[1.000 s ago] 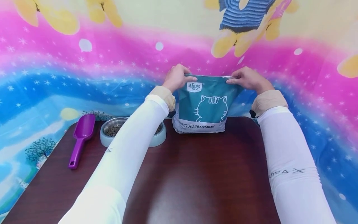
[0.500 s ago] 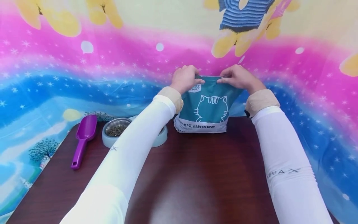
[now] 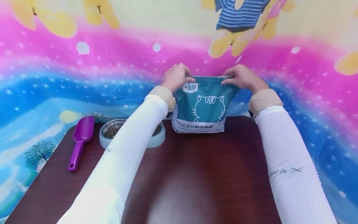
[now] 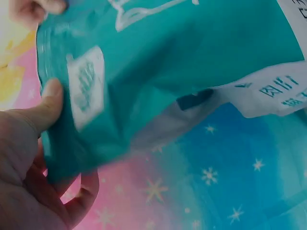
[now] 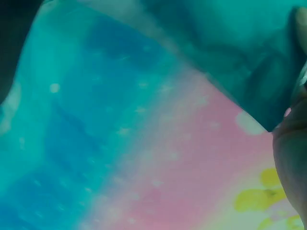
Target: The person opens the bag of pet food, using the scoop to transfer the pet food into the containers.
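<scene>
A green and white cat food bag point(image 3: 209, 105) with a white cat outline stands upright at the back of the table. My left hand point(image 3: 176, 77) pinches its top edge near the left corner. In the left wrist view the thumb of that left hand point(image 4: 29, 143) lies on the bag's front point(image 4: 144, 62), with the fingers behind. Near the right corner, my right hand point(image 3: 244, 77) pinches the same top edge. The right wrist view shows just part of the right hand point(image 5: 291, 148) beside the bag's corner point(image 5: 254, 76). The bag's inside is hidden.
A pale blue double bowl point(image 3: 156, 141) with kibble in its steel dishes stands left of the bag, partly behind my left sleeve point(image 3: 126, 146). A purple scoop point(image 3: 81, 133) lies at the table's left edge. A patterned cloth point(image 3: 134, 56) hangs close behind the dark wooden table point(image 3: 201, 174).
Both hands slid inward along the bag's top edge, then back outward toward the corners, keeping their pinch. The bag stayed in place on the table.
</scene>
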### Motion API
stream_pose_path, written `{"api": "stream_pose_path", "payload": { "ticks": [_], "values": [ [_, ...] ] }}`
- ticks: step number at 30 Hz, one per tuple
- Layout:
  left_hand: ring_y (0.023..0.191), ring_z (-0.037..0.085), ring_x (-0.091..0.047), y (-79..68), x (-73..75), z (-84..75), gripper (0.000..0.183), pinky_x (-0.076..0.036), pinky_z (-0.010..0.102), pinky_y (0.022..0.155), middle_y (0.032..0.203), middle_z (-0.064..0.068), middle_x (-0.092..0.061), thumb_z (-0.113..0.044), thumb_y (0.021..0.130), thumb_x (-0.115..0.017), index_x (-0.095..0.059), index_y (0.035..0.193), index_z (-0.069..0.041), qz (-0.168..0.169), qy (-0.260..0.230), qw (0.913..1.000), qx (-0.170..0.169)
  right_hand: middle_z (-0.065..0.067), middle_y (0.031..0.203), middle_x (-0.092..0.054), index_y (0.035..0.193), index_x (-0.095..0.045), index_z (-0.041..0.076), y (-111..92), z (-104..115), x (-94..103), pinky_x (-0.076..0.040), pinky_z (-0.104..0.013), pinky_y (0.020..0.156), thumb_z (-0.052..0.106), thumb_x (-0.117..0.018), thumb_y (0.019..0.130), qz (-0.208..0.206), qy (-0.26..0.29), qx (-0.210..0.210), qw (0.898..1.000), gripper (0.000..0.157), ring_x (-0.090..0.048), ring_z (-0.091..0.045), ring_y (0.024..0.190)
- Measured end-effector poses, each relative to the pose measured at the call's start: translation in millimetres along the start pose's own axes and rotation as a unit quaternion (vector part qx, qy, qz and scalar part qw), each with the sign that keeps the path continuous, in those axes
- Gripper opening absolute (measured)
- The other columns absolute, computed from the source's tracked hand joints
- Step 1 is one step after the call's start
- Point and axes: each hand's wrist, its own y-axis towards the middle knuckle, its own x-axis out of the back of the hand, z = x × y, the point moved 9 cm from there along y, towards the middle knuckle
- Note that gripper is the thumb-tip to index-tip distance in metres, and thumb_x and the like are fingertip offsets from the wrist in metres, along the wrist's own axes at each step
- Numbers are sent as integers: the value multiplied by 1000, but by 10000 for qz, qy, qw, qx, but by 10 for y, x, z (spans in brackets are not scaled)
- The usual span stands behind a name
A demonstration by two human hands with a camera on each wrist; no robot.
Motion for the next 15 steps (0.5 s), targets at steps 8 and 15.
{"api": "stream_pose_path", "payload": {
  "ticks": [8, 15],
  "values": [
    [120, 18, -70, -71, 85, 213, 42, -58, 38, 104, 136, 0, -78, -43, 102, -76, -76, 138, -22, 78, -490, 9987, 130, -10, 69, -69, 95, -81, 4, -102, -150, 53, -43, -24, 61, 23, -83, 97, -382, 82, -20, 9992, 19, -59, -16, 62],
    [119, 17, -69, -152, 85, 459, 42, -60, 35, 99, 137, 2, -77, -43, 100, -78, -78, 134, -20, 93, -1059, 9927, 575, -14, 79, -77, 102, -82, 0, -184, -331, 124, -44, -22, 62, 25, -85, 96, -539, 265, -360, 9975, 26, -58, -8, 69]
  ]
}}
